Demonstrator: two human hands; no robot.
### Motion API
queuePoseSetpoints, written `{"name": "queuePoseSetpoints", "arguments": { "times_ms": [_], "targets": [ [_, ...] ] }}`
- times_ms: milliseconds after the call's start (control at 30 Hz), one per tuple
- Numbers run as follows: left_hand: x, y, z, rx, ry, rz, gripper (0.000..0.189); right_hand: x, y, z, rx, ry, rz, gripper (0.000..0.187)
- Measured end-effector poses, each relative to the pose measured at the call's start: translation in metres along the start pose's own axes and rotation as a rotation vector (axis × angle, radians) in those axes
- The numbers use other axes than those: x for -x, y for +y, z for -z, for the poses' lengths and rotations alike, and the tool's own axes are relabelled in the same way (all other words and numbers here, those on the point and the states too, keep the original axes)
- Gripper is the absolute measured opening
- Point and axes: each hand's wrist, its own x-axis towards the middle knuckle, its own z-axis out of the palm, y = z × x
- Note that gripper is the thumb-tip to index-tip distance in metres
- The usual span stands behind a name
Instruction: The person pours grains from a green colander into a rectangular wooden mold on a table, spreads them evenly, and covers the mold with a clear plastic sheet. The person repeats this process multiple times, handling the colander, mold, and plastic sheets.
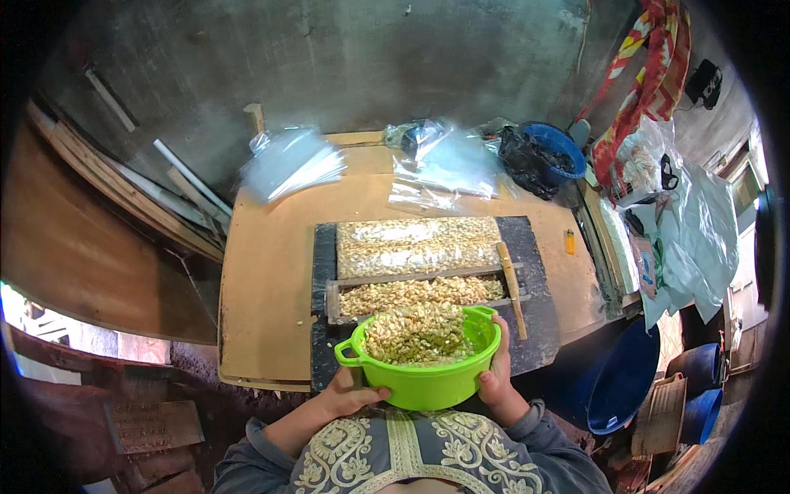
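Note:
A bright green plastic basin (426, 386) with two loop handles is held between my two hands, close to my body. My left hand (352, 392) grips its left wall beneath the handle, and my right hand (498, 370) holds the right side. Pale, split bean-like pieces (413, 333) are heaped in the basin, mostly to the left. Just beyond it, a long rectangular frame (333, 302) is filled with the same pieces (419, 293). A flat wooden stick (512, 290) lies across the frame's right end. Behind are clear-wrapped flat slabs (419, 247) of such pieces. All rest on a dark board (543, 309).
Stacks of clear plastic bags (296, 163) (450, 160) lie along the back of the wooden table (265, 278). A blue bucket (558, 154) with black plastic stands back right. An orange lighter (569, 242) lies on the right. Large blue tubs (623, 383) stand below, beside the table.

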Motion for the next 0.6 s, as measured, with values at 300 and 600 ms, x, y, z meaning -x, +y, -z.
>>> {"name": "queuePoseSetpoints", "arguments": {
  "times_ms": [300,600],
  "targets": [
    [-0.036,-0.003,-0.020,0.113,-0.061,0.045,0.062,-0.002,0.000,0.032,0.063,0.037,-0.102,0.108],
    [-0.072,-0.013,-0.032,0.042,-0.102,0.045,0.050,-0.015,-0.004,0.067,0.031,0.086,-0.103,0.107]
  ]
}}
